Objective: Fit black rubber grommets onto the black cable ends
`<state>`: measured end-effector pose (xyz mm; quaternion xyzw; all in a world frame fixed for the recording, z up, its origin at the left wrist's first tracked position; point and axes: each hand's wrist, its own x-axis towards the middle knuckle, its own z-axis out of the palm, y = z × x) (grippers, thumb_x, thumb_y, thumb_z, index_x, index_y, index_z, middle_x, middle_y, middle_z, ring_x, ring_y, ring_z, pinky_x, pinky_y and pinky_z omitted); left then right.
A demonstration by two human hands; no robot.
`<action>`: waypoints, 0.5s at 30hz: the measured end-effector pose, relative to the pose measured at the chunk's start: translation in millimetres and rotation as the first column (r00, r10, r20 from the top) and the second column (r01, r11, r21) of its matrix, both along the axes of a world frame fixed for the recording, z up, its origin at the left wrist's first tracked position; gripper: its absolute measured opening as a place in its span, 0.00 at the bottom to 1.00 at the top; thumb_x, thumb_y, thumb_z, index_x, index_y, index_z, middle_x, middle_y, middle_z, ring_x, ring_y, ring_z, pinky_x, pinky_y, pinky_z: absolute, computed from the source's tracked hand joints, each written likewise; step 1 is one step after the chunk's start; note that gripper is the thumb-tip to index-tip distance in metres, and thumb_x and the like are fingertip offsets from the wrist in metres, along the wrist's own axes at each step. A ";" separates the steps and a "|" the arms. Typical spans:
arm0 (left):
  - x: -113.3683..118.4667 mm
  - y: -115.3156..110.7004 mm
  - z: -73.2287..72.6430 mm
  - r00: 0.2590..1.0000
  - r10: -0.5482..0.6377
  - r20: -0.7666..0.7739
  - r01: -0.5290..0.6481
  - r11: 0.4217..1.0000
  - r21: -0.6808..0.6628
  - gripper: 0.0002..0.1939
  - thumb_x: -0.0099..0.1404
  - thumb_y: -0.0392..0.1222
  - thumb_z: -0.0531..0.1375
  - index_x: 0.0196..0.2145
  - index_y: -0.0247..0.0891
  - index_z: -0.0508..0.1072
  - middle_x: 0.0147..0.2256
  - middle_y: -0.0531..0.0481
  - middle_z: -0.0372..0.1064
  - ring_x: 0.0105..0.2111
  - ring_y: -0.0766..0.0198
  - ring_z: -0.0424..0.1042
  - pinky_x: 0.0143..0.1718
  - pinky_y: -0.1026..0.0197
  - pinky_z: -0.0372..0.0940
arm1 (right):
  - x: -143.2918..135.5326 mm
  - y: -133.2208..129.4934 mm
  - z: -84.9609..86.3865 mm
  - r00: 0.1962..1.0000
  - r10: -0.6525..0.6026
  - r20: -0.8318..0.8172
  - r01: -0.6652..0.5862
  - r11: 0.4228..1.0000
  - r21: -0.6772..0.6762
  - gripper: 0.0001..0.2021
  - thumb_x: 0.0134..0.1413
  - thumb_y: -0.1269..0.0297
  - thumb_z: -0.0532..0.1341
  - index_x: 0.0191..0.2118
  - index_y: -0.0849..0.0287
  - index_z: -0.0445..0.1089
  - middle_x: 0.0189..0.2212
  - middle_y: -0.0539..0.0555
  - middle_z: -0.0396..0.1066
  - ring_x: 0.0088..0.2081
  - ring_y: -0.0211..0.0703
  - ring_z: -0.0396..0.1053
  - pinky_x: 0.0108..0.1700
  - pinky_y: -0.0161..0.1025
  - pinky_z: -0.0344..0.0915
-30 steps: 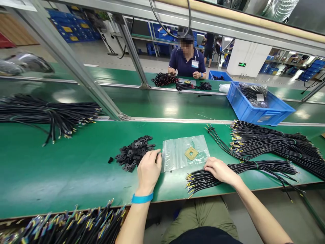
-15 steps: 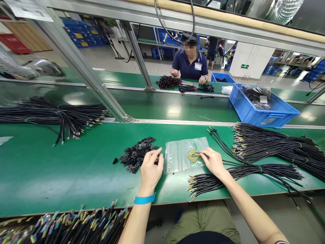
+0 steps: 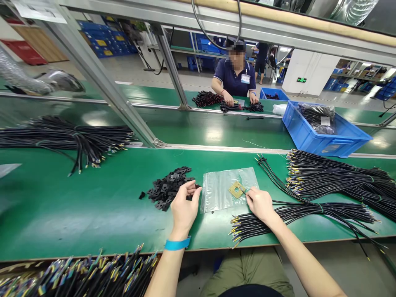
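My left hand [image 3: 186,204] is curled beside a pile of small black parts [image 3: 167,187], with a small black part [image 3: 197,186] between its fingers. Pinched in my right hand [image 3: 259,203] is the end of a black cable [image 3: 245,191], its tip near the edge of a yellowish square pad with a central hole [image 3: 232,190]. That pad lies on a clear zip bag [image 3: 215,192] on the green table. Just below my right hand rests a tied bundle of black cables [image 3: 297,211].
More cable bundles lie at the right [image 3: 328,177] and far left [image 3: 62,132]. A blue bin [image 3: 334,144] stands at the back right. Many cable ends [image 3: 93,274] fill the lower left. Across the table, a person [image 3: 235,76] handles black parts behind a metal post [image 3: 123,103].
My right hand has drawn the cable tip back from the pad's centre toward its right edge. The person opposite has moved a hand onto the parts in front.
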<state>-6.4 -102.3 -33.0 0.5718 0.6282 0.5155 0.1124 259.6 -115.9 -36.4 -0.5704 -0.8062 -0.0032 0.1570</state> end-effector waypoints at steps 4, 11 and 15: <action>15.3 -2.8 7.9 0.942 -0.121 0.313 0.150 0.986 -0.069 0.19 0.58 0.50 0.63 0.43 0.35 0.74 0.35 0.46 0.75 0.35 0.60 0.74 0.43 0.55 0.69 | -0.7 -0.4 2.2 0.997 -0.026 -0.079 0.029 0.999 0.031 0.11 0.63 0.68 0.55 0.31 0.59 0.72 0.28 0.53 0.72 0.28 0.38 0.68 0.32 0.33 0.56; 65.4 9.7 14.8 0.591 -0.302 0.748 0.550 0.829 -0.100 0.22 0.54 0.48 0.68 0.43 0.33 0.75 0.35 0.43 0.76 0.32 0.61 0.75 0.39 0.57 0.70 | 2.8 -1.8 6.0 0.867 0.004 -0.499 0.114 0.972 0.207 0.16 0.69 0.62 0.49 0.39 0.60 0.74 0.29 0.54 0.71 0.29 0.37 0.68 0.34 0.33 0.60; 86.3 13.3 10.4 0.401 -0.286 0.870 0.646 0.762 -0.047 0.21 0.54 0.43 0.69 0.44 0.32 0.75 0.34 0.45 0.76 0.31 0.65 0.74 0.37 0.62 0.69 | 2.3 -3.7 7.5 0.818 0.065 -0.572 0.095 0.965 0.245 0.15 0.68 0.62 0.51 0.38 0.61 0.74 0.28 0.55 0.72 0.27 0.38 0.68 0.32 0.34 0.62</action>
